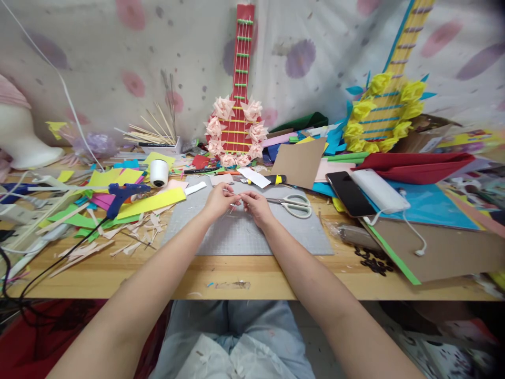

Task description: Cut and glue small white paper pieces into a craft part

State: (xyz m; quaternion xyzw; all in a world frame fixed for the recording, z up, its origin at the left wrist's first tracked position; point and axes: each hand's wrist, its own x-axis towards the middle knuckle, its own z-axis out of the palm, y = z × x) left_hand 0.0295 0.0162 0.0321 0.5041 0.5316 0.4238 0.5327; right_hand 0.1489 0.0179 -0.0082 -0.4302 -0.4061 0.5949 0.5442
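Note:
Over the grey cutting mat (221, 239), my left hand (220, 200) and my right hand (255, 206) meet fingertip to fingertip. Both are closed in a pinch around something too small to make out; thin strands seem to show just below the fingers. Scissors with pale handles (296, 206) lie on the mat, right of my right hand. Behind the hands are a utility knife (276, 179) and a white paper piece (254, 177). A red paper guitar (241, 68) with pink paper flowers stands upright beyond them.
A blue glue gun (122, 196) lies at left among paper scraps (138, 231). Bamboo sticks (152, 134) stand at the back. On the right are a phone (349, 193), a white power bank (379, 190), brown cardboard (442, 250) and a yellow paper guitar (382, 116).

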